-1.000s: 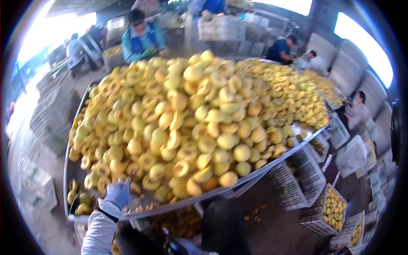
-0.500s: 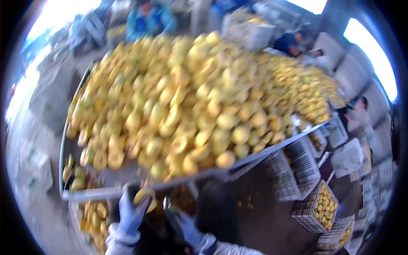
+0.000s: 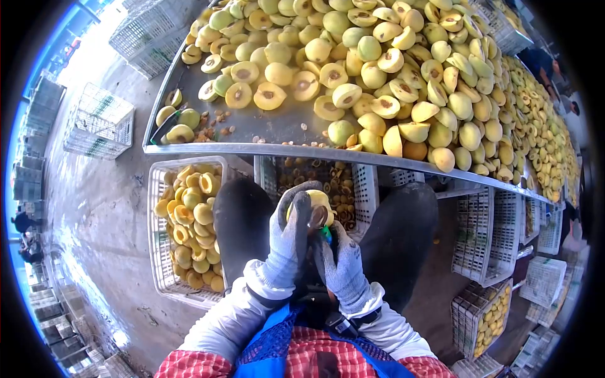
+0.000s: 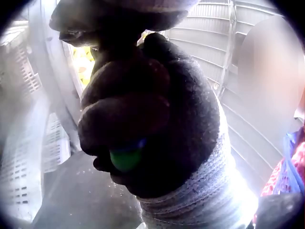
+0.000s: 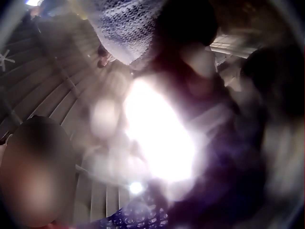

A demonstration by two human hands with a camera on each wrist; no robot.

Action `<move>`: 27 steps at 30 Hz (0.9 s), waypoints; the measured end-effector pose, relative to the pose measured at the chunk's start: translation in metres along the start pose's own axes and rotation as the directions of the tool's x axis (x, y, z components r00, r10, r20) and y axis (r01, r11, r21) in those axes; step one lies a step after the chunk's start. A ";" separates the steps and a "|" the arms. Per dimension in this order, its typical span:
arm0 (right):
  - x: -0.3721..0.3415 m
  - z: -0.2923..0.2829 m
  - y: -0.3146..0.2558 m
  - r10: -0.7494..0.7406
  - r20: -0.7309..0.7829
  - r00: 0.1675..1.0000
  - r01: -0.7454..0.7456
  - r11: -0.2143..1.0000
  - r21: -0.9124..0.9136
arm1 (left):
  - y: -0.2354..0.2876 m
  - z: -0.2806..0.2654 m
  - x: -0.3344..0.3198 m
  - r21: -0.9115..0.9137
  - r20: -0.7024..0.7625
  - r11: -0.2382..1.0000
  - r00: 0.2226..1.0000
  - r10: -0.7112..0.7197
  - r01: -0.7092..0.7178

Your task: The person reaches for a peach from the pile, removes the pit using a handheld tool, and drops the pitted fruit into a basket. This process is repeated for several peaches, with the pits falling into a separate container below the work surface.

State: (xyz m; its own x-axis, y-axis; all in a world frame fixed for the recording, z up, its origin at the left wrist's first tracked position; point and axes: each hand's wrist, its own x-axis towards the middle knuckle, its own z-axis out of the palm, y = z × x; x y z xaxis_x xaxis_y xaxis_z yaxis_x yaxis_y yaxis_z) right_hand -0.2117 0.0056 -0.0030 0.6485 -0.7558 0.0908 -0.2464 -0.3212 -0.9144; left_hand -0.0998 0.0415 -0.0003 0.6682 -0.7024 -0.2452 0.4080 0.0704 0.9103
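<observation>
Over the lap in the head view, my gloved left hand [image 3: 283, 233] grips a yellow peach half [image 3: 322, 203], its brown hollow turned toward the other hand. My gloved right hand [image 3: 348, 264] holds a green-handled tool [image 3: 326, 235] against the fruit; the tool's working end is hidden. In the left wrist view, the right hand [image 4: 128, 109] has its fingers curled round the green handle [image 4: 126, 160]. Glare washes out most of the right wrist view, where only a piece of knitted glove [image 5: 126, 28] shows clearly.
Ahead stands a metal-rimmed table [image 3: 265, 129] heaped with peach halves [image 3: 403, 94]; a dark-handled object [image 3: 165, 131] lies in its near left corner. A white crate [image 3: 153, 252] of peach halves sits left of my legs. Between my knees is a crate [image 3: 367, 195] of brown bits. More crates [image 3: 472, 239] stand right.
My left hand has come back from the table to the lap with a peach half and met the right hand and its tool. The head view has tilted down.
</observation>
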 end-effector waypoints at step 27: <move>-0.034 0.010 0.018 -0.308 0.716 0.627 -0.713 -0.598 0.367 | -0.020 -0.023 -0.007 0.012 0.303 0.955 0.910 -0.285 0.296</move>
State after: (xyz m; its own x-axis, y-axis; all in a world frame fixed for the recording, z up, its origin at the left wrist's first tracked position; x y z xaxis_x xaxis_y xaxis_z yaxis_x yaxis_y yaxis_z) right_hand -0.2309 0.0317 -0.0263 0.9979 0.0336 0.0560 -0.0506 0.9400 0.3375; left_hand -0.0985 0.0618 -0.0248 0.3032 -0.8732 -0.3815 0.5800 -0.1485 0.8009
